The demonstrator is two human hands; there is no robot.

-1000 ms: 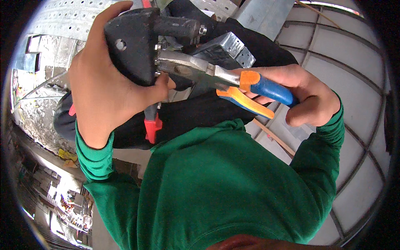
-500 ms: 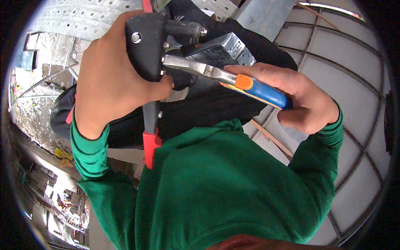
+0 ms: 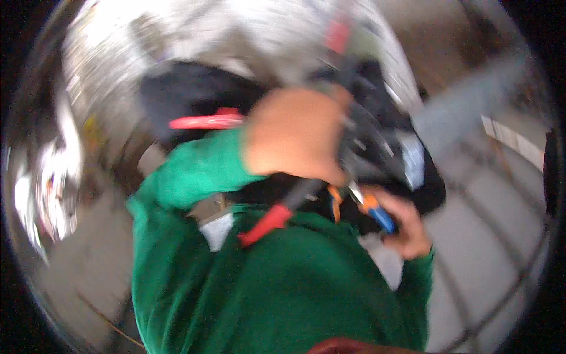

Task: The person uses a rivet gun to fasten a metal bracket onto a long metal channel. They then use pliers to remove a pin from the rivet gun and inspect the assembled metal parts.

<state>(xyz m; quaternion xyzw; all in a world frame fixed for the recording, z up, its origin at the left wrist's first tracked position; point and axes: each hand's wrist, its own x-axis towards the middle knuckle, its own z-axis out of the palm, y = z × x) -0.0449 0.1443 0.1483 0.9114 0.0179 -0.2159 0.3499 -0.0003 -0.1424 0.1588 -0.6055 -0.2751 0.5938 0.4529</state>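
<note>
Blurry grey floor all round us. We've got our left hand (image 3: 295,135) clamped around the black riveter (image 3: 359,141) with red handles, right hand (image 3: 407,227) closed on blue-orange pliers (image 3: 371,209). Stiff, heavy metal, we reckon; hold by the rubbery handles.

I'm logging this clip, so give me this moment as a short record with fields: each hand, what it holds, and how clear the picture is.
picture: heavily motion-blurred
left hand: wrapped around a black tool with red handles
right hand: gripping pliers with blue and orange handles, close under the left hand
clothing: green long sleeves
behind the hands: dark bag-like shape, detail lost to blur
</note>
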